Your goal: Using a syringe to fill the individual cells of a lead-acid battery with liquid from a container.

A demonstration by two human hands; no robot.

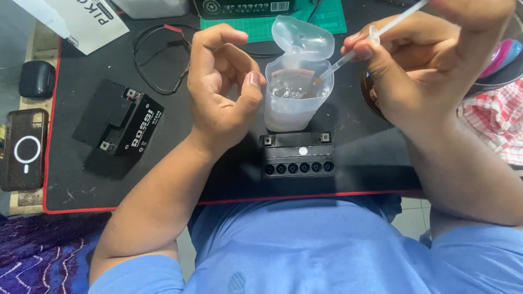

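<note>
- Right hand (430, 60), upper right of the frame, is pinched around a thin clear syringe (359, 46). Thumb and fingers are closed on the barrel, and the tip angles down-left into the open mouth of a translucent plastic container (297, 90).
- Left hand (220, 87) sits just left of that container, fingers curled loosely with the thumb pointing toward its wall. It looks like the thumb tip is right at the rim, but I can't tell if it's actually touching. It isn't gripping anything.
- The container stands upright in the upper middle of the frame, flip lid (304, 35) hinged back and open, with some clear liquid inside.
- Just below it, toward the person, is a small black battery (297, 155) with a row of six round fill holes along its near edge and a terminal at each top corner. It sits very close to the container.
- A second black battery (120, 121) lies well off to the left, turned at an angle.
- Everything's on a black mat (71, 185) with a red edge, covering the desk.
- Far left: a phone (23, 149) in a dark case, off the mat.
- Black cable (158, 60) loops near the top, left of the left hand.
- A red checked cloth (493, 117) pokes in at the right edge.
</note>
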